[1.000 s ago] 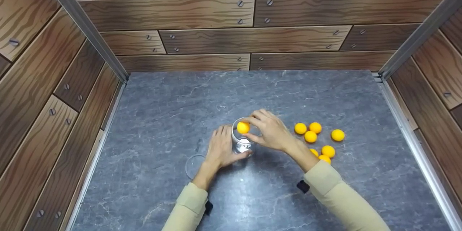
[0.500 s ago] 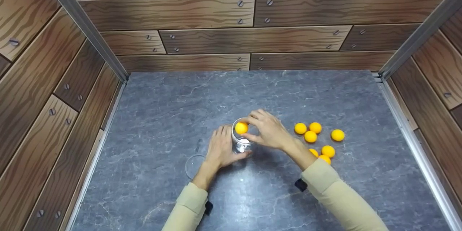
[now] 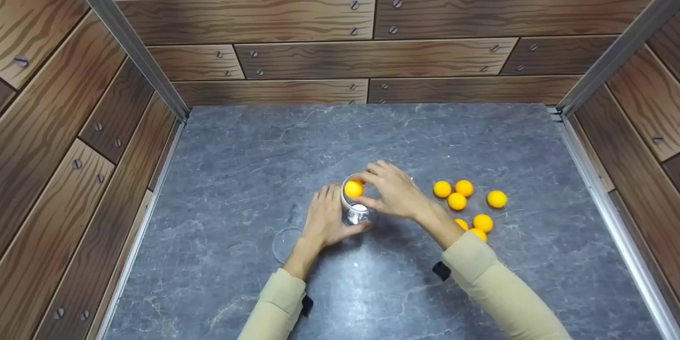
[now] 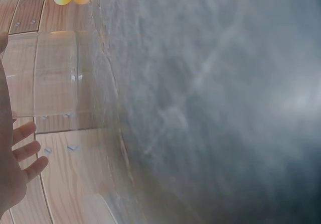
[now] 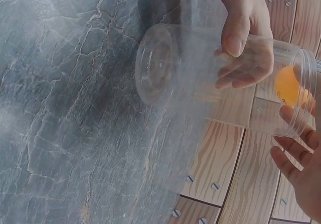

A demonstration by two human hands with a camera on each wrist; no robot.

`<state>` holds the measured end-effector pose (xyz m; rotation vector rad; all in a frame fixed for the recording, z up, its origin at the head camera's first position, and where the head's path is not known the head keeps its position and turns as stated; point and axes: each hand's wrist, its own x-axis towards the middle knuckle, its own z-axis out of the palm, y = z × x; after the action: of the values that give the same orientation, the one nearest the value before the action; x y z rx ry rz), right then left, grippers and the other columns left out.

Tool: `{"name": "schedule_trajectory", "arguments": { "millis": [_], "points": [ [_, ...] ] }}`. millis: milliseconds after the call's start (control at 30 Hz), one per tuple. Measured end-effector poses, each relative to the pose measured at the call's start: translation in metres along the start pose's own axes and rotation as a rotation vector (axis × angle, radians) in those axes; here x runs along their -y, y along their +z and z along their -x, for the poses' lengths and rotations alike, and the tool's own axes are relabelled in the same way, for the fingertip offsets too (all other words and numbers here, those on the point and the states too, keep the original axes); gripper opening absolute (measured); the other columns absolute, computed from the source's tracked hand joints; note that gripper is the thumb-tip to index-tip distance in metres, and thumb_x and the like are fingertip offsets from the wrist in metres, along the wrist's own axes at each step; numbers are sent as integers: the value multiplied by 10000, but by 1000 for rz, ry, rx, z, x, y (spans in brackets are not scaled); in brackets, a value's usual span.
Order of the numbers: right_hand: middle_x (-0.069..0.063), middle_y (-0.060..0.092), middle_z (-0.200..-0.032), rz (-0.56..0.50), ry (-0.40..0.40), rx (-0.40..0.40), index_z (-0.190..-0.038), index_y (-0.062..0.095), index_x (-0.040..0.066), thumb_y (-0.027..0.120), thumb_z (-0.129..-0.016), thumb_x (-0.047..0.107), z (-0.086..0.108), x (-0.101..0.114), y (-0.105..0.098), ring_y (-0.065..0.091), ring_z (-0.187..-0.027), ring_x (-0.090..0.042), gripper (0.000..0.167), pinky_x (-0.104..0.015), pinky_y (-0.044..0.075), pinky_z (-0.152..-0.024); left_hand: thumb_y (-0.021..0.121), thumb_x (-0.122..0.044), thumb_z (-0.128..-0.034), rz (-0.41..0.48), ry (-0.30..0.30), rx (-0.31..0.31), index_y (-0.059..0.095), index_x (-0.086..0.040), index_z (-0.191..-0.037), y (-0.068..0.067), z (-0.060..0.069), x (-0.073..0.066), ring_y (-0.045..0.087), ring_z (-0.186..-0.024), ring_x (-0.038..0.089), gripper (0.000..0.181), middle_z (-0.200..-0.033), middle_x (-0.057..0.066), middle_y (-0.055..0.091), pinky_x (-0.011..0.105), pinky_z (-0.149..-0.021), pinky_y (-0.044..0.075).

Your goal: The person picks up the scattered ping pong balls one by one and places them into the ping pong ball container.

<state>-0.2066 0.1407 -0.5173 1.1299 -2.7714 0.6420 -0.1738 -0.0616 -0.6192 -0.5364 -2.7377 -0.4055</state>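
A clear jar (image 3: 357, 216) stands upright on the table, its see-through wall also visible in the left wrist view. My left hand (image 3: 325, 219) holds it from the left, thumb on the near side and fingers along the far side. Over the jar's mouth, my right hand (image 3: 394, 191) pinches an orange ping-pong ball (image 3: 354, 189) between thumb and fingers. In the right wrist view that ball (image 5: 287, 86) shows just inside the rim, with some right-hand fingers (image 5: 288, 166) spread outside the jar. No other ball is visible in the jar.
Several loose orange balls (image 3: 457, 201) lie on the table to the right, some partly hidden by the right forearm. A clear round lid (image 3: 287, 245) lies flat beside the left wrist. Wood-patterned walls (image 3: 308, 58) enclose the grey marbled table (image 3: 255, 149).
My right hand and the pinched ball have shifted slightly left over the jar's mouth. The left hand and the jar have stayed in place.
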Motion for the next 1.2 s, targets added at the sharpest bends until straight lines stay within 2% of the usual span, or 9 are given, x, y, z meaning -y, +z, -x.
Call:
{"name": "schedule_trajectory", "arguments": {
  "millis": [400, 967, 1200],
  "points": [
    [-22, 696, -1093, 12, -32, -10, -1332, 709, 178, 765, -946, 392, 1, -1, -2, 608, -1009, -223, 445, -402, 543, -874, 731, -823, -727, 12, 8, -7, 544, -47, -1377, 0, -1, 0, 612, -1168, 269, 1030, -1269, 99, 655, 411, -936, 535],
    [-34, 685, -1102, 50, -81, -6, -1330, 708, 191, 709, -974, 472, 5, -6, -5, 604, -1027, -222, 454, -396, 540, -895, 745, -826, -707, 2, -2, 1, 547, -44, -1385, 1, -1, -1, 615, -1186, 280, 1054, -1266, 104, 668, 424, -975, 530],
    [-53, 723, -1137, 21, -96, -55, -1319, 717, 178, 711, -972, 484, 9, -9, -12, 627, -1057, -225, 463, -409, 552, -913, 751, -807, -717, 36, -21, 24, 549, -57, -1376, 0, -1, -1, 609, -1165, 266, 1018, -1249, 92, 667, 414, -974, 513]
  ]
}}
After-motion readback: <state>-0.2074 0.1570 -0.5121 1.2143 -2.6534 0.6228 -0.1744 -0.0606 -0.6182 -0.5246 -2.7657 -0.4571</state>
